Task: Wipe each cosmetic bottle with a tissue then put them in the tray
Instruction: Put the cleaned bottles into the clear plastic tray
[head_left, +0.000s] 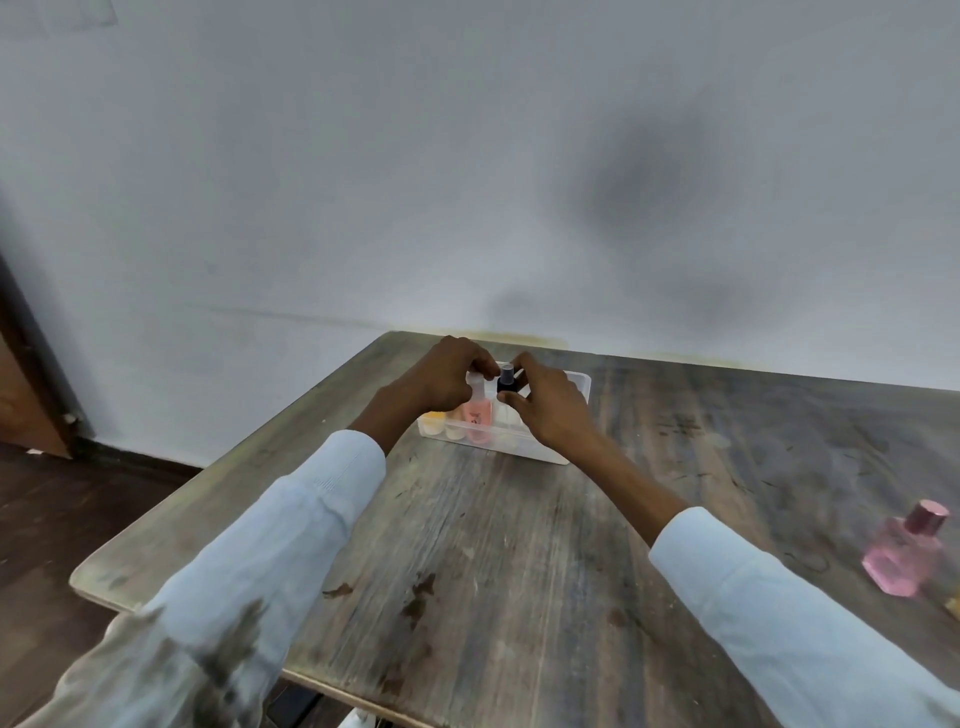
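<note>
two pale blue sleeves (291, 525) reach forward from the bottom edge over a worn, grey wooden counter (498, 561) marked with dark stains. nearest on the right, close to the counter's right side, a pink glass bottle (904, 553) with a shiny pink cap stands alone, well apart from everything else, and a sliver of something tan shows just beside it at the frame edge, too cut off to identify.

farther in, both hands meet over a clear plastic tray (576, 395) that sits near the counter's far edge. the left hand (447, 376) is curled down with its fingertips pinched on the white top of a peach-pink bottle (477, 415) standing upright inside the tray. the right hand (550, 402) is wrapped around a bottle with a black spray top (505, 382), thumb and fingers closed on it just below the cap; its lower body is hidden by the hand, so i cannot tell whether it rests on the tray floor. the two hands are almost touching.

at the tray's left end stand a few short pale containers (441, 423), one with a yellowish top, blurred.

behind the counter rises a plain grey-white wall (363, 182) carrying soft shadows, with dark floor (78, 509) and a brown door edge at far left.
</note>
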